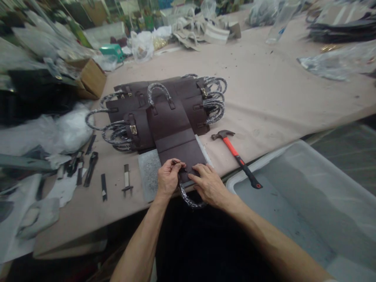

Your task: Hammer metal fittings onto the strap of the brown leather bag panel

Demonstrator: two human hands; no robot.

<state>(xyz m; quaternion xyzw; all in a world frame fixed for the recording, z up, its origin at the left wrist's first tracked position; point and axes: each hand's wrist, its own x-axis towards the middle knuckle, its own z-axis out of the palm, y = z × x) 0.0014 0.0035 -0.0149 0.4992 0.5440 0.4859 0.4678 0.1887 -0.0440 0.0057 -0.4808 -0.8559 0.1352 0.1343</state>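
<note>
Dark brown leather panel (176,135) lies flat on the grey pad (149,174) at the near table edge, its long axis running straight away from me. Far end carries a wrapped handle (160,94); near end carries a second wrapped handle (189,199) that loops down off the table edge, just below the pad.

My left hand (169,178) sits on the panel's near-left corner, fingers curled tight, thumb and forefinger pinching something small and dark at the handle's left tab. Can't tell exactly what the pinched bit is. My right hand (208,184) is flatter, fingers only loosely bent, pressing the panel's near-right corner down where the handle's right end meets it; it grips nothing that I can see. Both hands touch the panel, left 1 closer to the tab, so the work point lies between the 2 thumbs, just beyond the fingertips.

Outward from the pad: behind it, a stack of matching brown panels (188,98) with wrapped handles fanned left and right. Right of the pad, well clear of my right hand, a hammer (236,156) with a red and black shaft, head pointing away from me. Left of the pad, a row of small punches and blades (101,178). Right of the hammer, below table level, a clear plastic bin (308,196).
</note>
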